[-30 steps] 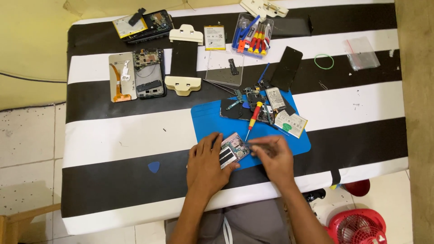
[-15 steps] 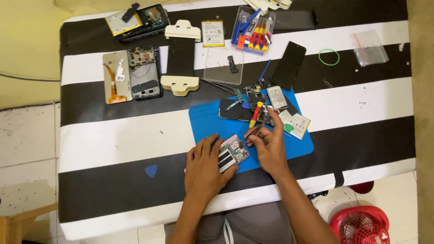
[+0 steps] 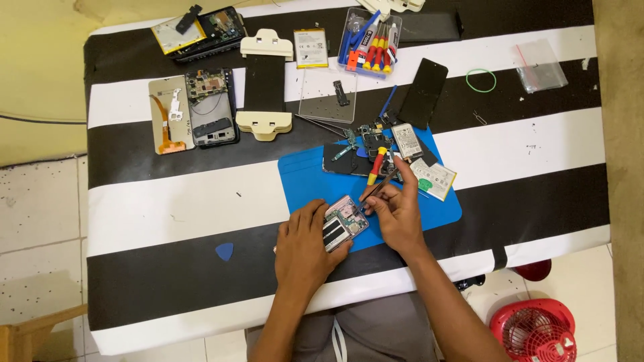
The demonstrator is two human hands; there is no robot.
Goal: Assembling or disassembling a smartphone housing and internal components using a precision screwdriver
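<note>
An opened phone [image 3: 345, 222] with its insides showing lies on a blue work mat [image 3: 308, 177] at the table's near side. My left hand [image 3: 305, 248] holds the phone from the left and steadies it. My right hand [image 3: 397, 214] grips thin metal tweezers [image 3: 377, 187], their tip down at the phone's upper right corner. A red and yellow screwdriver [image 3: 376, 165] lies on the mat just beyond my right hand, among small phone parts and a battery [image 3: 407, 141].
The table has a black and white striped cover [image 3: 168, 201]. Behind the mat are a cream clamp stand [image 3: 265, 84], two opened phones [image 3: 212, 107], a screwdriver set [image 3: 371, 41], a black screen panel [image 3: 422, 92], a green rubber band [image 3: 481, 80]. A blue pick [image 3: 225, 251] lies left. A red fan [image 3: 537, 332] stands on the floor.
My right hand lifted from the phone's right edge to the screwdriver area, and now holds tweezers with the tip at the phone. My left hand stayed on the phone.
</note>
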